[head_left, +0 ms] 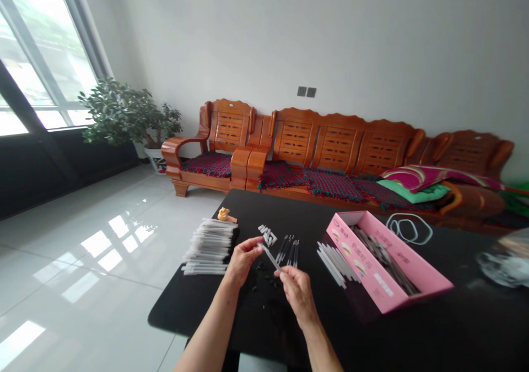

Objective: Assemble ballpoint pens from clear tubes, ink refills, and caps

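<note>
While the left hand and the right hand pinch one thin clear stick with their fingers, it is over the black tabletop at lower middle. Small black pieces lie just below it, and a pile of white sticks lies to the left.

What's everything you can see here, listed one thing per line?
wooden armchair: one, orange-brown, left of the sofa
wooden sofa: one, orange-brown, along the back wall
potted plant: one, green, beside the window
black table: one, black, in front of the sofa
clear tube stack: many, translucent white, left on the table
figurine: one, orange, behind the stack
grey parts: several, grey, mid-table
black pieces: several, black, below the hands
pink box: one, pink, right on the table, holding dark sticks
cord loops: a few, white, behind the box
held clear tube: one, translucent, between the hands
left hand: one, pinching the tube's upper end
right hand: one, at the tube's lower end
</note>
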Tool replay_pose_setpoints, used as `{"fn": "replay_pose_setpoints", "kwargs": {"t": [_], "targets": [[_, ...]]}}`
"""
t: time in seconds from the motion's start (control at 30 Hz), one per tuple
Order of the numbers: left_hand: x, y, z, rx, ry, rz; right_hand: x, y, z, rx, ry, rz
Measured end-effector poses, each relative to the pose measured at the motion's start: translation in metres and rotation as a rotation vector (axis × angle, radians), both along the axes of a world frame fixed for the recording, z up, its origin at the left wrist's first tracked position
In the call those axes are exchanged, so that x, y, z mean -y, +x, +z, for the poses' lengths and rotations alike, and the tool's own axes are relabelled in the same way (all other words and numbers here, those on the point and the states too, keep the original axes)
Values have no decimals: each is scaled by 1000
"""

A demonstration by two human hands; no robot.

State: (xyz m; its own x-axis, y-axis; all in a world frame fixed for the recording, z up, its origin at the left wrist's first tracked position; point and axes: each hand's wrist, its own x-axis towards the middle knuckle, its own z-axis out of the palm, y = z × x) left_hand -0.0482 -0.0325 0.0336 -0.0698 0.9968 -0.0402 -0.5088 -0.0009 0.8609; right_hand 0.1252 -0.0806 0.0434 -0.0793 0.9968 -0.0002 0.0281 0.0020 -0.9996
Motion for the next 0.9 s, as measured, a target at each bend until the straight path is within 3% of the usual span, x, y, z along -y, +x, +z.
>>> {"fn": "replay_pose_setpoints", "kwargs": {"t": [0.43,0.67,0.9], "targets": [[2,6,-8,-57,3,-22,0,-1,2,198,101,5],[3,24,-1,71,-64,86,5,-6,6,340,245,-21],[9,44,1,4,-36,244,13,-13,14,566,341,-85]]}}
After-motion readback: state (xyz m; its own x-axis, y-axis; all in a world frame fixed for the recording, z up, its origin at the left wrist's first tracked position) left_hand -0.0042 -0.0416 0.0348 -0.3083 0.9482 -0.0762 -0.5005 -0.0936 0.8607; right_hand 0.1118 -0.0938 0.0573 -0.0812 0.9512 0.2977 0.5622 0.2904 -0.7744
